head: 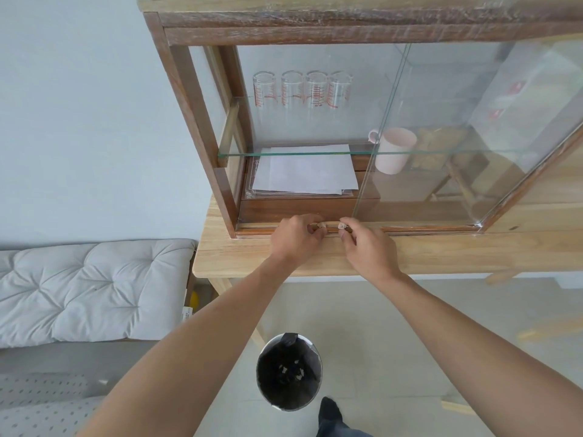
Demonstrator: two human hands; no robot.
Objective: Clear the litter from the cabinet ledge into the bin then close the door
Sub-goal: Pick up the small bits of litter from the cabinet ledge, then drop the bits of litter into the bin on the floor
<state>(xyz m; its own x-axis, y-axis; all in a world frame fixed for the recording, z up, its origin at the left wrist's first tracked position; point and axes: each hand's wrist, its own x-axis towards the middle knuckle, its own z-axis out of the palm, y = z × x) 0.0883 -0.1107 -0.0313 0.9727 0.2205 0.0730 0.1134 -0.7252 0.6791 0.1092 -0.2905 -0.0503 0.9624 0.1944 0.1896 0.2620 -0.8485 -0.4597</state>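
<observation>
Grey quilted cushion (88,288) filled the lower left of the frame, beside a pale wooden table (252,257). On that table, at upper centre, stood a dark wooden cabinet (189,99) with its left side open. Inside, on a glass shelf (299,153), were lined up four clear glasses (303,89) with red markings, above sheets of white paper (306,171). Further right, behind the glass door (457,127) slid across the right half, sat a pink mug (396,149).

At mid-frame, on the cabinet ledge (410,229) along the bottom front, met two bare hands. Left hand (296,238) had fingers curled together, pinched on a small pale scrap of litter (321,225) at the ledge. Just right of it, the right hand (367,247) had thumb and fingertips closed on a second scrap (342,226), likewise at the ledge. Could not be told whether either scrap had lifted clear of the wood.

Below the hands, at bottom centre on the floor, stood a round bin (288,372) with a black liner and a few pale bits inside. Just right of the bin, at the bottom edge, showed a dark-socked foot (329,411).
</observation>
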